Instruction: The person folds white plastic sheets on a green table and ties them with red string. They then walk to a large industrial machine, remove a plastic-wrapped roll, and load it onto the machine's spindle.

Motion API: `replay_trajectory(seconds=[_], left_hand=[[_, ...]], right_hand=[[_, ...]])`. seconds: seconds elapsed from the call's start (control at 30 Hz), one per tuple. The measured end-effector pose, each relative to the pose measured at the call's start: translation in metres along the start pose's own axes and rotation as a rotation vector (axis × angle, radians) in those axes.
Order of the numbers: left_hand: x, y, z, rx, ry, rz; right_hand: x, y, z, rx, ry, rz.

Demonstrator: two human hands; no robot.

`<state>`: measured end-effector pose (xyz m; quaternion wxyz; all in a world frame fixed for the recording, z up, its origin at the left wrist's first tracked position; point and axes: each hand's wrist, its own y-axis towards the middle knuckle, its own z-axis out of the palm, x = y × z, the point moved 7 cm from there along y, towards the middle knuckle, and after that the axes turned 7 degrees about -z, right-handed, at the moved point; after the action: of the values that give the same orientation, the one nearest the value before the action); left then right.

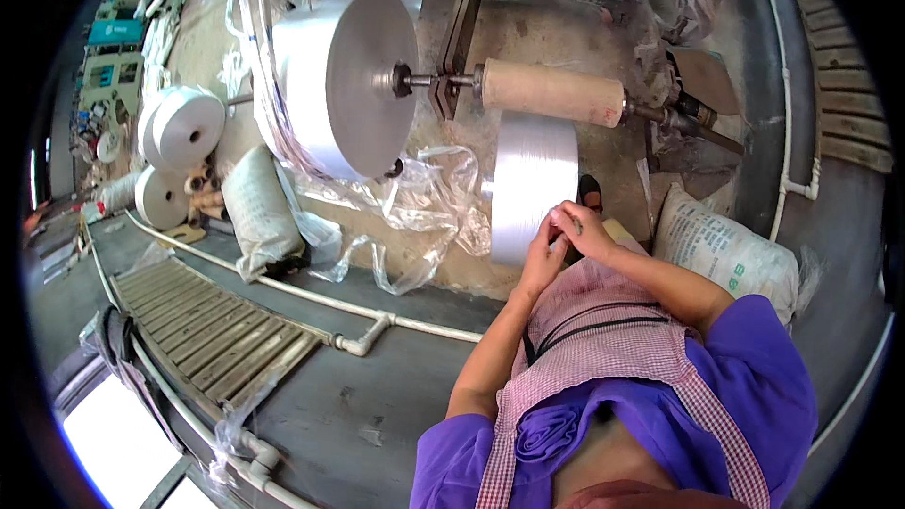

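Observation:
My left hand [544,254] and my right hand [586,234] meet in front of my apron [603,330], at the near right side of a shiny white film roll [533,184]. The fingers of both are drawn together in a pinch. Whatever lies between the fingertips is too small to make out. Above the roll, a bare cardboard core [551,92] sits on a metal shaft [462,81]. Farther left on that shaft is a much larger white roll [372,80].
Loose clear plastic film [424,217] trails across the floor left of the roll. Stuffed woven sacks stand at the left [259,212] and right [726,250]. White pipes [434,328] run past a slatted wooden panel [217,330]. More white rolls [189,129] stand at the far left.

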<state>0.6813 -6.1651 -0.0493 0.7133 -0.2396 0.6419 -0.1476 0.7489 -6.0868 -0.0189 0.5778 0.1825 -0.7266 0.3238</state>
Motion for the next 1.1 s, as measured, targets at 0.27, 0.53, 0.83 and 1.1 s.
replay_trajectory(seconds=[0.27,0.53,0.83,1.1], left_hand=[[-0.03,0.013,-0.036,-0.048,0.082,-0.031],[-0.111,0.074,-0.123,-0.489,0.462,0.233],[-0.141,0.219,-0.147,-0.589,0.941,0.109],[-0.116,0.267,-0.143,-0.345,1.34,-0.102]], right_hand=[[0.034,0.01,-0.046,-0.016,-0.295,-0.087],[-0.046,0.081,-0.203,-0.168,-0.864,0.036],[-0.129,0.141,-0.228,0.309,-0.845,0.455],[-0.159,0.148,-0.246,0.237,-0.841,0.32]])
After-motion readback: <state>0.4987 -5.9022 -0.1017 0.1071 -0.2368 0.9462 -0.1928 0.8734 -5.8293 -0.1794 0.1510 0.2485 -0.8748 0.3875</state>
